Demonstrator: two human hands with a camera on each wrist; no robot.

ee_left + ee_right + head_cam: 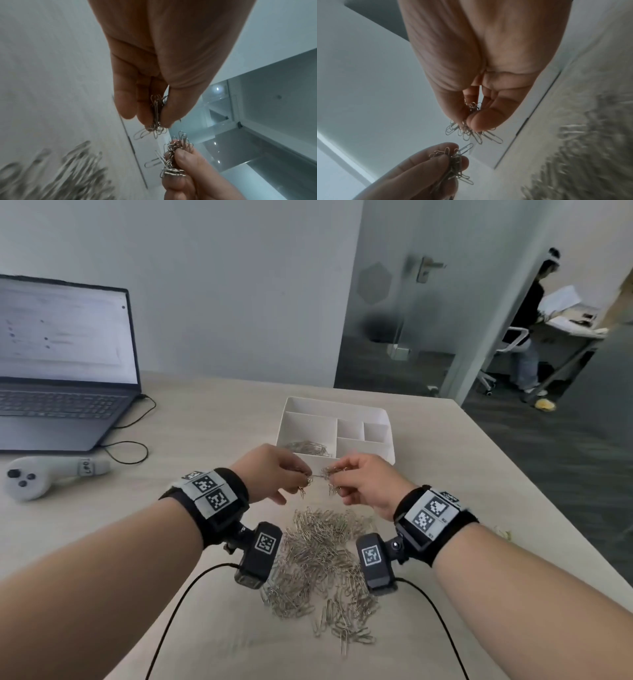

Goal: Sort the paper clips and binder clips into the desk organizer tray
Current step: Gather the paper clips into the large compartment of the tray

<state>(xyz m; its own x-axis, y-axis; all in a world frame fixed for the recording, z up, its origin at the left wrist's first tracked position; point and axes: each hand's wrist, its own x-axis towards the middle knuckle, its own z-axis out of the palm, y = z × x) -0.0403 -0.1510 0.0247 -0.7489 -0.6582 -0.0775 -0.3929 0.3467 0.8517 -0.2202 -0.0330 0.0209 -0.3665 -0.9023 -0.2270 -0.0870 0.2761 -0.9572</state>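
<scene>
- Paper clips (318, 563) lie in a loose silver heap on the worktop (212, 419), below and between the two wrists; a smaller batch of clips (310, 447) sits in the near left compartment of the desk organizer tray (337, 405), just beyond the fingers.
- Far to the left of the hands stands an open laptop (65, 364) with a lit screen, and nearer, a pale grey controller (51, 475) lies on the worktop, well apart from the heap.
- The left hand (270, 470) is raised above the worktop, thumb and fingers curled and pinching a small left bunch of clips (157, 116), some loops dangling below the fingertips.
- The right hand (364, 482) is held just beside it, also raised, fingers and thumb pinching its own right bunch of clips (471, 129).
- The two bunches hang very near each other in front of the tray's near edge; whether they are linked cannot be told.
- Both wrists carry black bands with square printed markers.
- Far to the right, past a glass partition, a person (529, 326) is at another desk.
</scene>
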